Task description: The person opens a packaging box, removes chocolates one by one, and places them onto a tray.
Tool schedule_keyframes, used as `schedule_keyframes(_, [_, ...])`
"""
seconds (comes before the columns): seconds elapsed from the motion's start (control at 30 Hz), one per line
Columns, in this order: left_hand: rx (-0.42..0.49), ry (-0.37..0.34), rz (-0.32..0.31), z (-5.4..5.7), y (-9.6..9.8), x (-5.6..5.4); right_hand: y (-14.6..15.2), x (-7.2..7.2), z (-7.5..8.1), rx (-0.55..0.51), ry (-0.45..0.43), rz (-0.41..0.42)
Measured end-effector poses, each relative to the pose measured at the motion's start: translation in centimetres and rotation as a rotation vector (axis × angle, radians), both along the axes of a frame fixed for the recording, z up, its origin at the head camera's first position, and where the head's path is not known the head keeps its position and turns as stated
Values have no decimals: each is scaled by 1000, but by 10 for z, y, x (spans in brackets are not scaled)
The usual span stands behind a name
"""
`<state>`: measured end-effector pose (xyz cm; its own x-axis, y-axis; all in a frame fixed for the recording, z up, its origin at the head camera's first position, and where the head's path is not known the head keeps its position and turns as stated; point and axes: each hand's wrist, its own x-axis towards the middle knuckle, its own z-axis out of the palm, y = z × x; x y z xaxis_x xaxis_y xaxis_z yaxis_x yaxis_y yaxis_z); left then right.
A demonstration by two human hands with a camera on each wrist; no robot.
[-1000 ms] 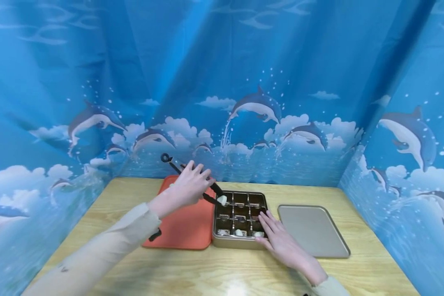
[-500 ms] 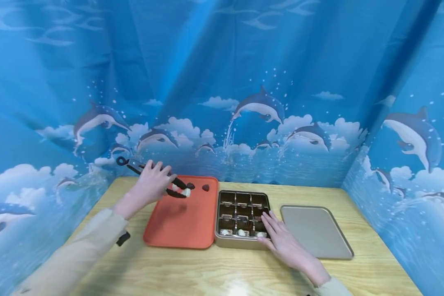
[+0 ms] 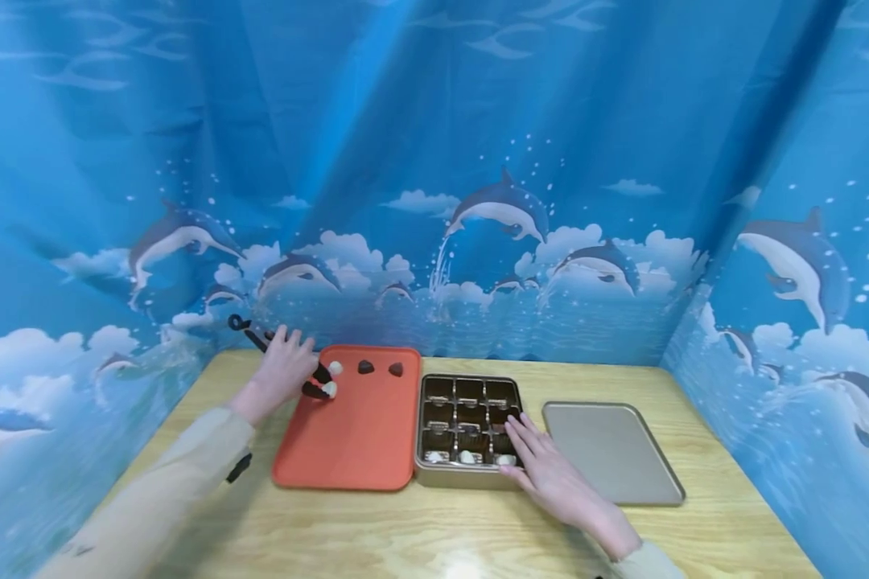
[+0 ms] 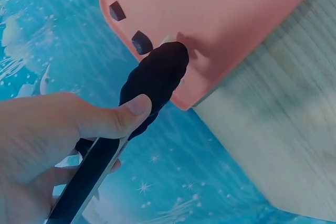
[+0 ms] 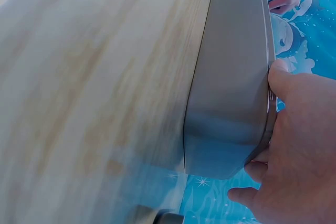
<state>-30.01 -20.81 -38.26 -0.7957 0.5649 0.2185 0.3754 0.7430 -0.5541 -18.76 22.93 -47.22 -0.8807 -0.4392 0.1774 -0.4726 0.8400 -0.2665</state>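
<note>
My left hand [image 3: 284, 366] grips black tongs [image 4: 157, 72] over the back left of an orange-red tray [image 3: 355, 450]. At the tong tips is a white chocolate-like piece [image 3: 330, 389]; whether it touches the tray, I cannot tell. Just behind it lies another white piece [image 3: 335, 367], with two dark brown pieces [image 3: 365, 367] farther right on the tray. My right hand [image 3: 550, 474] rests on the right front corner of a metal box [image 5: 231, 77], thumb at the front rim, fingers laid over the right edge. White pieces [image 3: 467, 457] sit in the box's front-row compartments.
Right of the box a flat metal lid [image 3: 615, 454] lies on the wooden table [image 3: 376, 531]. The tray stands directly against the box's left side. A blue dolphin-print curtain [image 3: 420, 161] closes off the back and both sides.
My left hand has carried the tongs and white piece leftward from the box's back left compartment to the tray's back left. The right hand keeps its place on the box.
</note>
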Motion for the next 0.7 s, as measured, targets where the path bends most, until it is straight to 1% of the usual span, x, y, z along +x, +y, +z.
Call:
schedule_keyframes(0.07, [-15, -21, 23, -2, 1, -2, -1, -1, 0, -1, 11, 6])
schedule_keyframes(0.17, [-14, -58, 52, -4, 1, -5, -1, -1, -1, -6, 22, 8])
schedule_keyframes(0.27, [1, -69, 63, -4, -1, -6, -1, 0, -1, -11, 19, 5])
schedule_keyframes(0.5, [80, -38, 55, 0, -9, 1, -1, 0, 0, -23, 19, 8])
schedule_keyframes(0.6, [122, -60, 56, 4, -7, 5, -2, 1, 1, -25, 16, 6])
schedule_keyframes(0.7, [169, -83, 38, 7, -1, 11, -2, 1, 2, -30, -2, 5])
